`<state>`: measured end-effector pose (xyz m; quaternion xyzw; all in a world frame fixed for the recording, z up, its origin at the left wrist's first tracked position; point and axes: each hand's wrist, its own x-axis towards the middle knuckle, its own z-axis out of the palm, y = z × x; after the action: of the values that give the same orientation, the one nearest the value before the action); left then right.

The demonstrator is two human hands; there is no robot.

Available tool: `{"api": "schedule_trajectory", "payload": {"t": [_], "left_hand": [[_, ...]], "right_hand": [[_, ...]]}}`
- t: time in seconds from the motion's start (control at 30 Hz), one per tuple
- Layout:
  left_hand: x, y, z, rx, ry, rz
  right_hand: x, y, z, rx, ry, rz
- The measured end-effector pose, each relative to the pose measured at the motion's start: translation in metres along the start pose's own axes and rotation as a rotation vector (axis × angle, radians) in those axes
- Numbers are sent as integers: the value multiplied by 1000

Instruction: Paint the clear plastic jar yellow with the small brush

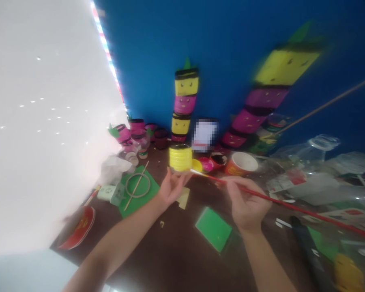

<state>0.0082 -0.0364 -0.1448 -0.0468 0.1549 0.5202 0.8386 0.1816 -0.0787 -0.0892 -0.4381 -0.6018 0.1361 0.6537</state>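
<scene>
A ribbed yellow cup (180,159) with a dark top rim stands upright in my left hand (173,186), whose fingers hold it from below. My right hand (247,200) pinches a long red-handled paintbrush (273,199). The pale tip of the brush is at the lower right side of the cup; whether it touches is hard to tell. Just behind the tip are a small yellow paint pot (196,165) and a pink pot (207,164). A dark-filled pot (219,159) sits beside them.
Stacked yellow and pink face cups (186,104) stand by the blue wall. A white-rimmed cup (243,163) and clear plastic bottles (319,152) are on the right. Green sheets (214,229), a ring (138,185) with a stick, and a red-edged bowl (79,229) lie on the dark table.
</scene>
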Motion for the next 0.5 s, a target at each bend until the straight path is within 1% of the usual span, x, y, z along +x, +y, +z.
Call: {"api": "schedule_trajectory", "payload": {"t": [0.13,0.2,0.27,0.33,0.4,0.5], "left_hand": [[-2,1,2,-21,-71,-56],[-1,0,2,-12,-79,-61],[-1,-2,3,14,-71,-37],[0,-3,2,52,-60,-11],[-1,-4,1,89,-65,-9],[-1,-3,-2,118,-89,-15]], "right_hand": [[4,6,-6,2,119,23],[5,8,-8,53,168,58],[5,8,-9,126,204,98],[6,7,-8,216,218,135],[5,4,-7,281,218,137],[5,-1,-5,297,182,115]]}}
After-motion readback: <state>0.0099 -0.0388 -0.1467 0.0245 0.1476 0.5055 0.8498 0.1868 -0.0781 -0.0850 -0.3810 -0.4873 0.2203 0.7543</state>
